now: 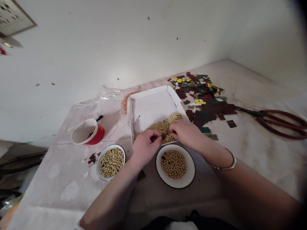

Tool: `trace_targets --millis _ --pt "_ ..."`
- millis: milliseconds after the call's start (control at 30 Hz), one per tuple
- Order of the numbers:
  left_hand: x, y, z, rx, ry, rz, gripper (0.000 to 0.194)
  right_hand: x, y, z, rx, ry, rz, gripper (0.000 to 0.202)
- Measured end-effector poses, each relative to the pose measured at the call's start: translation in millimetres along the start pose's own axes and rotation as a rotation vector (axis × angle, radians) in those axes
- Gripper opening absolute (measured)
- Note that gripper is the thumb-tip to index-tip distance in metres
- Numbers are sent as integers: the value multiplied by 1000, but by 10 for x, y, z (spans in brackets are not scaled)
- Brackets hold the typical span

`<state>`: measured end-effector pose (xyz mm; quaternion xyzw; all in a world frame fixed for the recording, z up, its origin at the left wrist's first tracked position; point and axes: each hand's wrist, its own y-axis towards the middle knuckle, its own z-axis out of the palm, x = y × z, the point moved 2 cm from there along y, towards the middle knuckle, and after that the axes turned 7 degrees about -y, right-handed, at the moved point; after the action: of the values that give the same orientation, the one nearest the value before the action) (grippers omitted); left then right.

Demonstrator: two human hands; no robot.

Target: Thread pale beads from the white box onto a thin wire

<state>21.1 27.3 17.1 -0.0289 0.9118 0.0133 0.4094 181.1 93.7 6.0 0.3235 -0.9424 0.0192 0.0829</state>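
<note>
Picking over round pieces (pixel 153 127) is judged underway, left hand (pixel 146 142) and right hand (pixel 184 130) each pinched closed (holds unclear); lightness is needed.

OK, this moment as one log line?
left hand: at dark piece | right hand: at beads in white box | left bowl, right bowl: beads | scissors: right of box

Single head camera, worn by person, looking forward and down over near tabletop (pixel 254 163) toward wall (pixel 134 41).
</note>
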Motion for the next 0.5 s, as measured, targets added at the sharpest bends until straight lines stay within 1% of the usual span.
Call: trace_targets --millis 167,333,500 --pt "-4 -9 -3 0 6 -3 12 -22 -2 36 -58 8 -14 0" --pt "-1 -4 -1 3 -1 -1 12 -28 7 48 -47 22 -46 6" --pt "-2 -8 0 -1 -7 -7 12 -29 18 49 -37 45 -30 7"
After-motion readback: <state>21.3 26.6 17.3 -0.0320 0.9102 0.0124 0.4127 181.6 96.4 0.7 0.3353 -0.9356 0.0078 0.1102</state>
